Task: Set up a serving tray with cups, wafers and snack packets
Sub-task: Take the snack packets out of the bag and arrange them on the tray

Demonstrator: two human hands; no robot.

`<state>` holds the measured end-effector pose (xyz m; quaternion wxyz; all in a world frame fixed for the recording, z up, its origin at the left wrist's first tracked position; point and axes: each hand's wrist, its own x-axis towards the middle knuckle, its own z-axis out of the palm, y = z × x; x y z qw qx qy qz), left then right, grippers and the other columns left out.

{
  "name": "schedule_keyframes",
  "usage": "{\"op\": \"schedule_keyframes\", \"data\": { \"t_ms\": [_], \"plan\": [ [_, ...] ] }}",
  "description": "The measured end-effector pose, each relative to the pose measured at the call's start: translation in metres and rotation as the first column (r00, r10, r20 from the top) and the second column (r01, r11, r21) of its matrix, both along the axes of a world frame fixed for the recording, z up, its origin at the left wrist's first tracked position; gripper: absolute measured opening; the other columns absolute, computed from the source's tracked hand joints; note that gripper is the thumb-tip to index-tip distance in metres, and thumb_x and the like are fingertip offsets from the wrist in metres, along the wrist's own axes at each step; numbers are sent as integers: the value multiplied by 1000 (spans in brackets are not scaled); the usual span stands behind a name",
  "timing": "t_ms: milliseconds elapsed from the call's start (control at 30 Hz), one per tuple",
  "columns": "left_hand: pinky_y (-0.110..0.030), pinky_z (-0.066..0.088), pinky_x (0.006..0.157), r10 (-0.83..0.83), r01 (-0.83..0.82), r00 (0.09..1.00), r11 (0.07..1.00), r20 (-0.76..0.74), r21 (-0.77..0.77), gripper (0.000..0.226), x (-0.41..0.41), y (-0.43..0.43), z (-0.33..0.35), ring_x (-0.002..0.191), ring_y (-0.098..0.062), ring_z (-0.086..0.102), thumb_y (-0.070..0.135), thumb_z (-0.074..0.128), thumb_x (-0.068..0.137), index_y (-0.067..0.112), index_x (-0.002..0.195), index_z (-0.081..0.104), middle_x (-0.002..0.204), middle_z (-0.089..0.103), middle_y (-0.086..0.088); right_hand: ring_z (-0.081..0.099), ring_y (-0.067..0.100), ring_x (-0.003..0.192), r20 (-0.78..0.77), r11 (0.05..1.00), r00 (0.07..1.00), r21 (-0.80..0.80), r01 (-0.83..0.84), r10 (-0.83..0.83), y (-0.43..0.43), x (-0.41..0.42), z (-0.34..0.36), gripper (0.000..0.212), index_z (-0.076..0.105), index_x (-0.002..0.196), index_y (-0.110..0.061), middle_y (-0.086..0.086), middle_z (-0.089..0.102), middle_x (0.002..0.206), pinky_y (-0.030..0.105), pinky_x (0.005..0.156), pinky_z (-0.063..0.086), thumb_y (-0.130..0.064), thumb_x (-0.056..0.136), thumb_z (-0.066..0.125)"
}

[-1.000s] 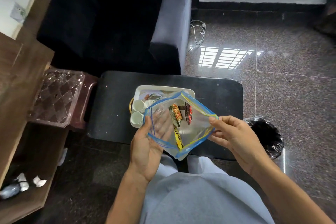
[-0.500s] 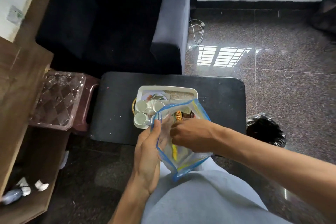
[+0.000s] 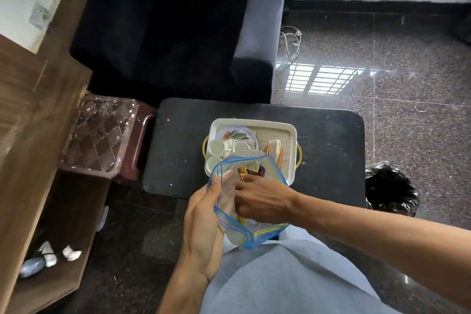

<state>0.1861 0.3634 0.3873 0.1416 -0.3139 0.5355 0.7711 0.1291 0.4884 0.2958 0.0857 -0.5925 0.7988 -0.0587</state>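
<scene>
— What does your left grip [image 3: 204, 216] hold?
— It is clamped on the zip bag [image 3: 245, 240] rim. My right grip [image 3: 262, 201] is inside, at the snack packets [image 3: 251, 170]; whether it is closed I cannot tell. The tray [image 3: 291, 130] lies at 12 o'clock.

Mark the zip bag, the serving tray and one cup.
Clear blue-rimmed plastic zip bag [image 3: 245, 240]: head view, bottom corner.
White rectangular serving tray [image 3: 252, 121]: head view, far rim.
Small white round cup [image 3: 216, 146]: head view, open mouth.

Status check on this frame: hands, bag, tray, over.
Left hand grips zip bag rim. Right hand inside it at snack packets, grip unclear. Tray beyond holds cups; nothing between.
</scene>
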Motion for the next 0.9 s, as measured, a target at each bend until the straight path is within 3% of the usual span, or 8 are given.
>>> {"op": "schedule_keyframes", "data": {
  "t_ms": [167,300,400,500,633,800,900],
  "plan": [
    [-16,58,72,1,-3,999,997,-32,-79,38,0,-25,-2,104,-11,76,29,41,107,13,115,74,112,80,-3,58,30,84,26,990,998,-127,-59,63,-23,-13,16,12,69,59,-5,10,62,77,37,59,51,0,60,80],
    [-23,61,79,-15,13,1000,996,-16,-90,38,-3,-43,-6,107,-16,75,31,43,105,13,114,75,112,80,-6,62,30,88,96,997,994,-58,-55,60,-32,-22,34,7,71,65,-7,7,66,80,39,68,52,-2,63,76],
    [-30,61,90,-65,65,998,996,-9,-64,41,-8,-54,-7,112,-21,74,33,41,105,11,119,73,116,78,-9,62,30,94,192,1000,981,-5,-30,31,-36,-27,46,7,74,75,-9,6,70,86,40,81,49,-4,71,72],
    [-29,60,87,-130,130,991,991,-14,-38,40,-12,-61,-8,111,-21,74,31,40,106,14,116,74,115,79,-8,62,29,104,176,995,984,102,-8,-10,-41,-29,55,14,75,87,-12,4,72,95,36,101,43,-9,83,62],
    [-31,62,89,-158,158,987,987,-25,1,39,-14,-66,-10,107,-22,75,30,42,105,13,112,75,113,79,-10,62,29,109,201,986,979,169,4,-38,-38,-28,74,16,72,88,-14,4,72,101,38,103,42,-12,84,57],
    [-32,61,93,-206,208,978,975,-33,75,40,-17,-72,-12,109,-21,75,26,37,108,13,114,74,116,78,-10,63,25,122,158,986,981,-104,132,-115,-13,-20,97,12,76,93,-12,5,71,124,45,111,43,-9,82,72],
    [-37,56,103,-263,266,964,958,-43,104,41,-18,-76,-14,119,-23,70,28,37,107,9,127,67,125,75,-10,60,28,126,82,968,984,-182,170,-157,1,-14,103,13,74,99,-9,8,66,134,51,108,45,-13,92,65]
  ]
}}
